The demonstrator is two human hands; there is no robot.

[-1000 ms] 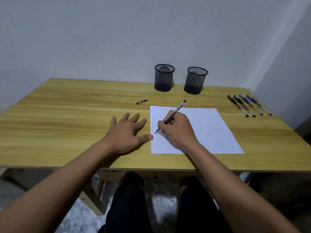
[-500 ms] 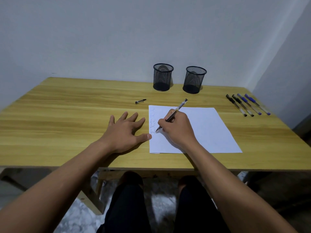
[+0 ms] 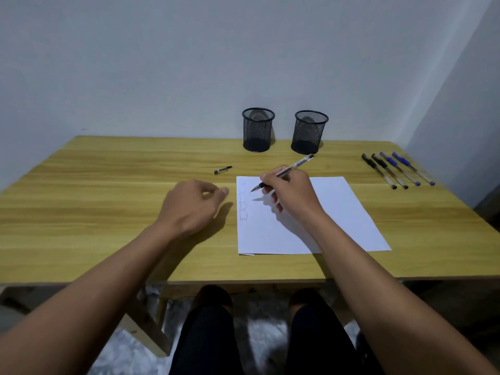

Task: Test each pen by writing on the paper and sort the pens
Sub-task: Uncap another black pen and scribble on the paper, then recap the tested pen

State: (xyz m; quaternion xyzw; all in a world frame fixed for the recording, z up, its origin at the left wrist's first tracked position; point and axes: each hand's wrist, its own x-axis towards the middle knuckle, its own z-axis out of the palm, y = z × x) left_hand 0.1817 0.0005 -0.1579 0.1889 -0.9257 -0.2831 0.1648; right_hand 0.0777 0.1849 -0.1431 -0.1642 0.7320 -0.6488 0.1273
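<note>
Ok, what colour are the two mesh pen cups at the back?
Both mesh cups are black, clearest in the head view.

Black pen (image 3: 284,172) tilting tip-down-left, tip hovering above white paper (image 3: 338,212); paper lying flat, five scribbles down its left edge. Four capped pens (image 3: 397,170) lying side by side far right, two black, two blue. Black cap (image 3: 223,170) lying left of paper.

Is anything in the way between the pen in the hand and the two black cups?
Nothing visible. The pen in the right hand has bare table between it and the mesh cups; the cap lies off to the left.
</note>
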